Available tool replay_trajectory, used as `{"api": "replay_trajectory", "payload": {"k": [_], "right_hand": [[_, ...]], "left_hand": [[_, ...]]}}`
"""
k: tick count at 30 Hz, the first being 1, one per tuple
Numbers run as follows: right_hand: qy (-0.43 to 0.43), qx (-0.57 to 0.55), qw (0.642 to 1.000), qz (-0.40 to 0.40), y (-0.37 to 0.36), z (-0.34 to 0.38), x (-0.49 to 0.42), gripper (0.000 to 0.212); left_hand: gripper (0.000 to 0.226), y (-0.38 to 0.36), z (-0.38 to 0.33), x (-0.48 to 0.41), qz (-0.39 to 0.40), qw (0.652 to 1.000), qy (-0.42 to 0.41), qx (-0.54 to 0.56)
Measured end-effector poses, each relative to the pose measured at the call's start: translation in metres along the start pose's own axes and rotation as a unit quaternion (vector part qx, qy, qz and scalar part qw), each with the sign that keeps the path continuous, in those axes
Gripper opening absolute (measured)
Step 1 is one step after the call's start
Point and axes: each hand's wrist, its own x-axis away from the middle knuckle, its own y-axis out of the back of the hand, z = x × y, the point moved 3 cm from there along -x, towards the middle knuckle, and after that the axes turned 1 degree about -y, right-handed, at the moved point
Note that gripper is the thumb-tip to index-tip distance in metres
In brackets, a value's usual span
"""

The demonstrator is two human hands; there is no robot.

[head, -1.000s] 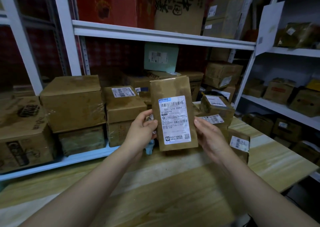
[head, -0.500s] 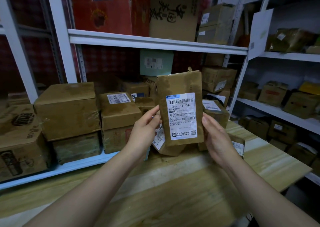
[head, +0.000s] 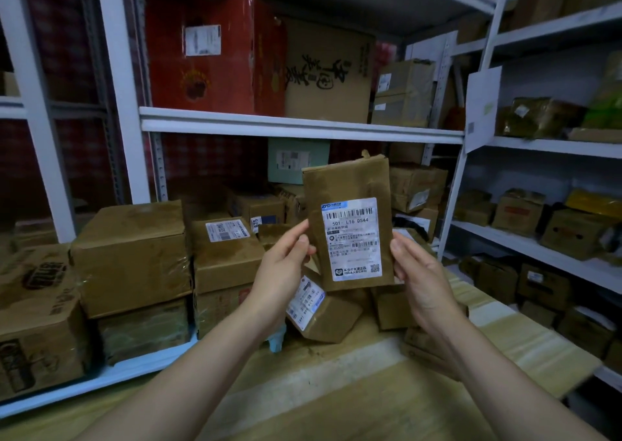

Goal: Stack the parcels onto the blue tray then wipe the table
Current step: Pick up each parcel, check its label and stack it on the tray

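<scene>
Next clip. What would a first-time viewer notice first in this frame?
The flat brown parcel is held upright at centre frame, its white shipping label facing the camera. The left hand and the right hand pinch its side edges above the wooden table. Behind it, a big red carton stands out on the upper shelf, left of centre.

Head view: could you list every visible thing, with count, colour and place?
table: one, light wood, foreground.
held parcel: one, brown with white label, upright above the table.
table parcels: several, brown, behind the held parcel.
cartons: many, brown, on the shelves.
red carton: one, red, upper shelf.
green box: one, pale green, middle shelf.
shelving: several bays, white, back and right.
left hand: one, grips the parcel's left edge.
right hand: one, grips its right edge.
</scene>
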Motion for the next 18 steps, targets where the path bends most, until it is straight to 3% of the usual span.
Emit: {"api": "replay_trajectory", "payload": {"k": [9, 14, 18], "right_hand": [[-0.009, 0.022, 1.0, 0.016, -0.007, 0.002, 0.004, 0.034], [-0.029, 0.027, 0.999, 0.022, -0.013, -0.001, 0.005, 0.032], [-0.032, 0.004, 0.999, 0.037, -0.02, -0.002, 0.005, 0.047]], "left_hand": [[0.047, 0.003, 0.002, 0.002, -0.001, 0.998, 0.058, 0.001], [0.042, 0.01, 0.005, 0.006, 0.008, 0.998, 0.069, -0.013], [0.033, 0.014, 0.007, 0.008, 0.016, 0.998, 0.063, -0.019]]}}
